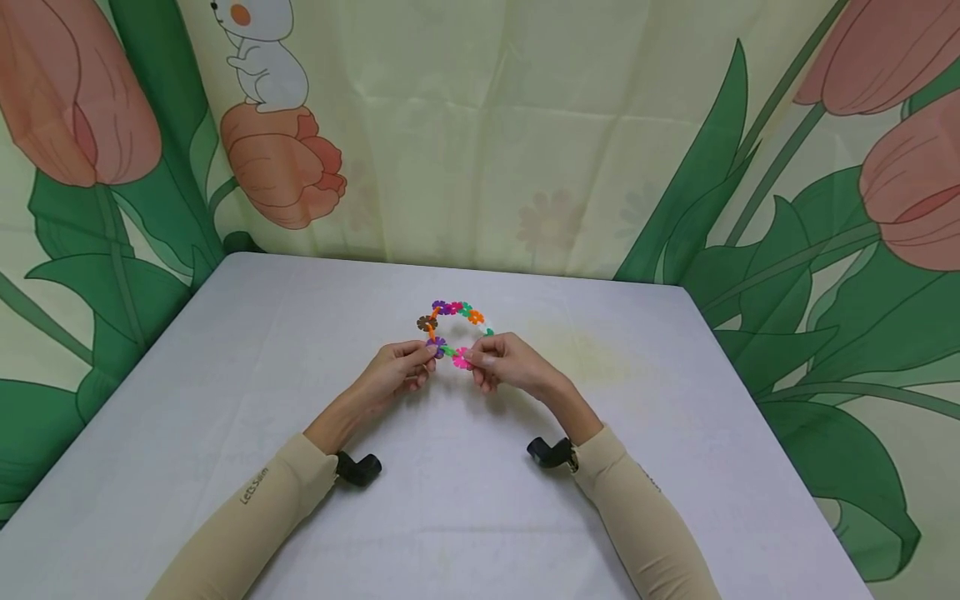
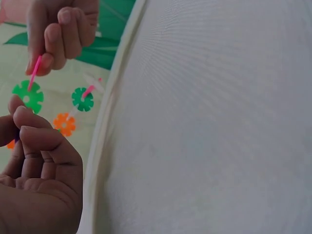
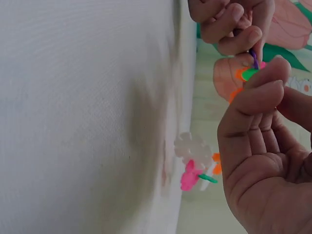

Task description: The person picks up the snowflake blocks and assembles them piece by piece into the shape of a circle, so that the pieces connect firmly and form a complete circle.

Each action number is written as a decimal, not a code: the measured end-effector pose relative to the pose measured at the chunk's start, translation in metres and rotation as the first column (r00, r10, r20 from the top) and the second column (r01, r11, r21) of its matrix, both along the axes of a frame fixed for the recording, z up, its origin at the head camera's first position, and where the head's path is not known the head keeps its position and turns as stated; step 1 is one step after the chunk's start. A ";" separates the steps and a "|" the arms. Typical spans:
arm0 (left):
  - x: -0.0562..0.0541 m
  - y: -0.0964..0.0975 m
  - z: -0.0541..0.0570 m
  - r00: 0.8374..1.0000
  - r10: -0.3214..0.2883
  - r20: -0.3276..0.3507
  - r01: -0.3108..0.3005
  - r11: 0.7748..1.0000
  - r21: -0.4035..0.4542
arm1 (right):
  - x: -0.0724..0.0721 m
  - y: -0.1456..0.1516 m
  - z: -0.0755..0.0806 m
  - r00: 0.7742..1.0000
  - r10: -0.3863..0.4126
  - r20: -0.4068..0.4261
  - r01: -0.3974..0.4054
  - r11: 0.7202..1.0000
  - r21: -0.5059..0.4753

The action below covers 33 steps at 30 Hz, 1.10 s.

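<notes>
Several colourful plastic snowflake discs, slotted together edge to edge, form a ring-like chain (image 1: 454, 307) held up above the table. My left hand (image 1: 395, 367) pinches a purple disc (image 1: 438, 343) between thumb and fingers at the chain's near left. On the near right, my right hand (image 1: 512, 362) pinches a pink disc (image 1: 461, 358). A green disc (image 2: 34, 100) sits between those two, joined to the pink one. In the right wrist view, a clear disc (image 3: 192, 148) and another pink disc (image 3: 189, 175) hang beyond my right palm. My right fingers hide part of the chain in the head view.
A white cloth covers the table (image 1: 450, 500). Behind it hangs a curtain (image 1: 480, 167) printed with tulips and a white animal. Black wrist-worn devices (image 1: 360, 469) sit at both sleeve cuffs. A faint yellowish stain (image 1: 592, 354) marks the cloth right of the hands.
</notes>
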<state>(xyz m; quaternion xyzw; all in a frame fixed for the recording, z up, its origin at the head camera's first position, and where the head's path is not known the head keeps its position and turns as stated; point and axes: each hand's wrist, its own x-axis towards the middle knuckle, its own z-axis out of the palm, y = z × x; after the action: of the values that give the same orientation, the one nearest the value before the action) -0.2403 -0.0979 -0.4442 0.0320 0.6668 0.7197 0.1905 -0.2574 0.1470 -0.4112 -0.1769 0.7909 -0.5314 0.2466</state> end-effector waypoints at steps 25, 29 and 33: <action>0.003 0.004 -0.001 0.996 -0.088 0.019 0.089 0.995 -0.036 | 0.002 -0.004 0.005 0.987 0.028 -0.157 -0.020 0.999 0.051; 0.003 0.003 0.001 0.995 -0.096 0.028 0.097 0.995 -0.031 | -0.003 0.007 0.008 0.977 -0.115 -0.182 0.123 0.992 0.035; 0.002 0.003 0.001 0.993 -0.114 0.030 0.115 0.993 -0.022 | -0.007 0.015 0.006 0.932 -0.307 -0.191 0.321 0.946 0.048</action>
<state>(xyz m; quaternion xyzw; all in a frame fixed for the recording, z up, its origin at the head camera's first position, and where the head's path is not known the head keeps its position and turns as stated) -0.2379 -0.0951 -0.4431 0.0573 0.6697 0.7000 0.2414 -0.2641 0.1616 -0.4051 -0.0858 0.8482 -0.5143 0.0926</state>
